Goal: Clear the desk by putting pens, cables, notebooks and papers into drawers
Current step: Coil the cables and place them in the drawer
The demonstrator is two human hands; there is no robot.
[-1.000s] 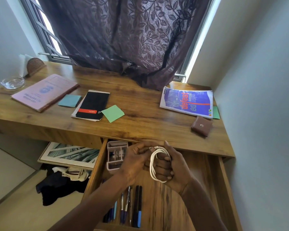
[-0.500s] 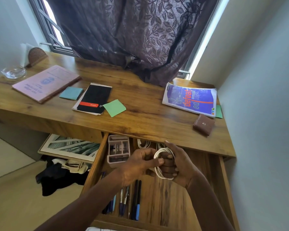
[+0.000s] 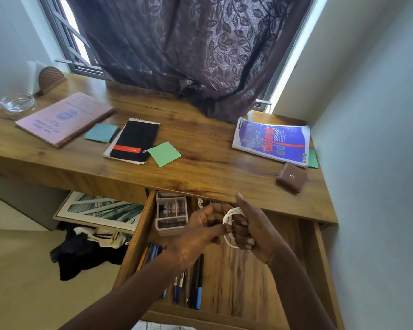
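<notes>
I hold the white cable (image 3: 229, 215) directly above the open drawer (image 3: 248, 287), so that it can go inside once it is tidy. The coil is wound around the curled fingers (image 3: 243, 232) of my right hand (image 3: 260, 236), which serve as a spool and keep the loops together. My left hand (image 3: 198, 234) pinches the loose end between thumb and forefinger, I think in order to tuck it in so the coil does not open. In the left part of the drawer, pens (image 3: 198, 282) lie near a small divided box (image 3: 171, 214). Behind the drawer, on the worktop (image 3: 200, 173), a pink book (image 3: 65, 117), a black notepad (image 3: 136, 139) and a green note (image 3: 163, 154) wait to be put away.
</notes>
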